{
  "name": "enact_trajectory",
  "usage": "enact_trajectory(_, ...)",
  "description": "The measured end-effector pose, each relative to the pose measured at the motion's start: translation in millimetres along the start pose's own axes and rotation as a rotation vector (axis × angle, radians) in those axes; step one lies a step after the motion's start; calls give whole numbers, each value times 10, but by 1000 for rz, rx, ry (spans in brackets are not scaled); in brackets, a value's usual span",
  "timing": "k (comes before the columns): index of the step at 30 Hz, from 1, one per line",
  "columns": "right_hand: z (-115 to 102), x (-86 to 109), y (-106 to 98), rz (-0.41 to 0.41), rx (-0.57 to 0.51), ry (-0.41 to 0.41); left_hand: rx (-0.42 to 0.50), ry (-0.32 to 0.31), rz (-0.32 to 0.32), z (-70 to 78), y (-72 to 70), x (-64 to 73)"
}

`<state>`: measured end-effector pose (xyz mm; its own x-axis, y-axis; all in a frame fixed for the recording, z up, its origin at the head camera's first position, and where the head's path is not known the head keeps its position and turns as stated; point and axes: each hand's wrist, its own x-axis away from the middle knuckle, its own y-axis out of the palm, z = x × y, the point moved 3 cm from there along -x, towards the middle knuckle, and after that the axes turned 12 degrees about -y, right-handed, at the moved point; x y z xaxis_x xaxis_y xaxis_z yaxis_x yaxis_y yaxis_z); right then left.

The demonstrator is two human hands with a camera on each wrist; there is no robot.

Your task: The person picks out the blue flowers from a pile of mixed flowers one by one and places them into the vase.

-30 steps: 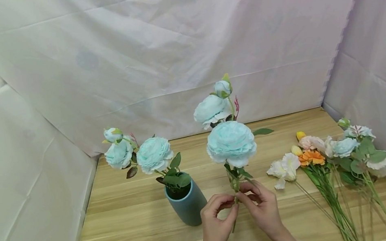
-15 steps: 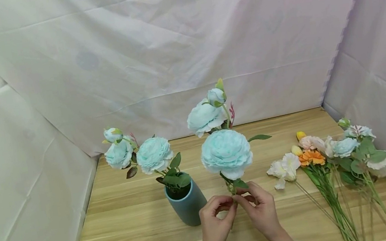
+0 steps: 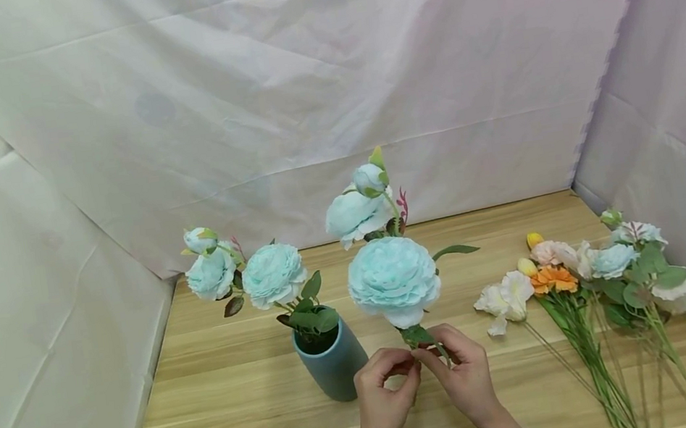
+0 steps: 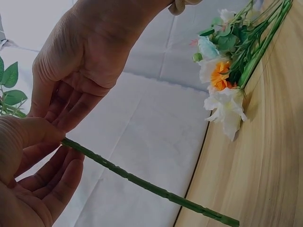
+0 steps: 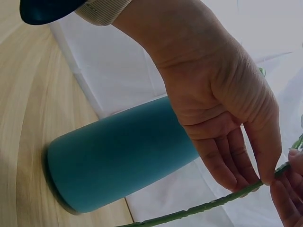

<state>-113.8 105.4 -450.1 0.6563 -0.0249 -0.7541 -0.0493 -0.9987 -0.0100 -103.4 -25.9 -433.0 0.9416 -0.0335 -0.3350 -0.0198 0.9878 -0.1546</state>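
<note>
Pale-blue artificial peony spray [image 3: 393, 278]: held flowers-up over wood table [image 3: 237, 397], just right of blue vase [image 3: 333, 370]. Stem [image 4: 142, 183] pinched by both left hand [image 3: 384, 394] and right hand [image 3: 464, 376], fingertips close together. Likely step: adjusting leaves [image 3: 416, 336] or stem before vase insertion. Next, probably: settle into one firm grip, lift clear, aim bare stem end [image 4: 226, 219] into vase beside matching spray [image 3: 274, 275].

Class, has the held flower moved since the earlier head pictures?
Yes: in the head view, the held flower has shifted left and down, toward the unmoved vase.
</note>
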Motion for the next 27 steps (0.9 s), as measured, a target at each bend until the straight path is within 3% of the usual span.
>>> enact_trajectory(4, -106, -79, 21, -9, -1, -26, -19, 88, 21, -9, -10, -5)
enact_trajectory(9, -76, -50, 0, -9, 3, -37, -58, 172, 47, -225, 14, 18)
enact_trajectory(12, -3, 7, -32, 1, 22, -48, -65, 201, 60, -151, -2, 12)
enact_trajectory(16, 18, 17, -75, 15, 49, -42, -61, 215, 79, 26, -47, -10)
enact_trajectory(22, 80, 60, -158, 41, 38, 2, -61, 206, 95, -165, -97, 2)
enact_trajectory(27, 111, 109, -210, 53, 58, 49, -45, 231, 109, -139, -176, -8)
